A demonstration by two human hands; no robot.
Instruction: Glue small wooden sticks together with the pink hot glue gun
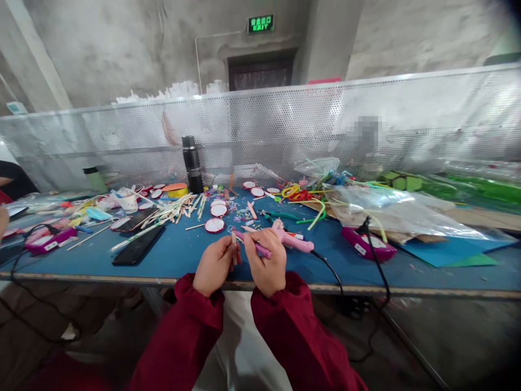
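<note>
Both my hands meet just above the near edge of the blue table (171,255). My left hand (214,266) pinches a short wooden stick (234,241) held upright. My right hand (266,263) grips a purple pipe cleaner (254,245) that reaches across to the stick. Just behind my right hand lies a pink glue gun (291,239), its black cord (331,271) running off the table edge. Red-rimmed white discs (214,225) lie on the table beyond my hands.
A black phone (138,245) lies left of my hands, beside a heap of wooden sticks (171,209). A black flask (192,164) stands at the back. Clear plastic bags (386,212), coloured pipe cleaners (301,195) and a second magenta glue gun (366,244) are to the right. A perforated metal screen (285,125) closes the far side.
</note>
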